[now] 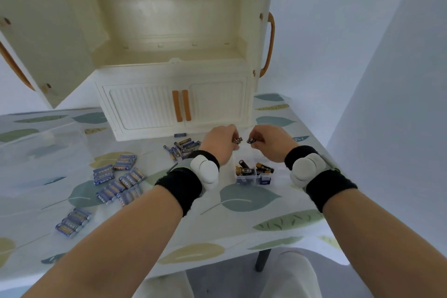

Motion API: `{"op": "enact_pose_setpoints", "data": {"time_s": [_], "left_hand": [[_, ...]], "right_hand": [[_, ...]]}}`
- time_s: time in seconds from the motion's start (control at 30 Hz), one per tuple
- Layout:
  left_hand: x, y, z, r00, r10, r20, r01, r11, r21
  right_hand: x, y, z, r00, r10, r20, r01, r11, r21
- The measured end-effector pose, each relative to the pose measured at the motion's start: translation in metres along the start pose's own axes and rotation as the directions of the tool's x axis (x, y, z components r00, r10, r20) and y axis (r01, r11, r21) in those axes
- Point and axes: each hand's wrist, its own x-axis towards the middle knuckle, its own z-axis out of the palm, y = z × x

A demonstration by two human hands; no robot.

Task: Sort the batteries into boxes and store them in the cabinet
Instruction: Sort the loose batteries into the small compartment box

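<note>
My left hand (pixel 221 143) and my right hand (pixel 271 141) are raised side by side above a small clear box (pixel 252 178) that holds several black-and-gold batteries. Each hand pinches black batteries (pixel 237 140) between its fingertips; the right hand's batteries (pixel 251 140) face the left's. Blue battery packs (pixel 121 179) lie in a loose group on the table's left half. A heap of loose blue batteries (pixel 182 147) sits just left of my left wrist. The cream cabinet (pixel 169 68) stands behind, its upper doors swung open and its upper shelf bare.
A large clear plastic box (pixel 41 147) stands at the table's left. The table (pixel 242 225) has a leaf-patterned cloth. One more blue pack (pixel 72 221) lies near the front left edge. The cabinet's lower doors with orange handles (pixel 182 105) are closed. Walls close in at the right.
</note>
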Motion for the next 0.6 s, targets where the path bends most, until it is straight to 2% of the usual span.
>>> {"op": "enact_pose_setpoints", "data": {"time_s": [0.1, 0.3, 0.6], "left_hand": [[0.013, 0.013, 0.012, 0.995, 0.062, 0.077, -0.068, 0.995, 0.079], [0.024, 0.022, 0.017, 0.975, 0.083, 0.206, -0.124, 0.972, 0.199], [0.026, 0.018, 0.013, 0.965, 0.094, 0.244, -0.148, 0.966, 0.213]], "right_hand": [[-0.005, 0.021, -0.002, 0.999, 0.036, -0.001, -0.036, 0.999, -0.025], [-0.003, 0.032, 0.000, 0.999, 0.032, 0.026, -0.029, 0.996, -0.079], [0.003, 0.029, 0.000, 0.996, -0.001, 0.094, 0.010, 0.995, -0.101]]}}
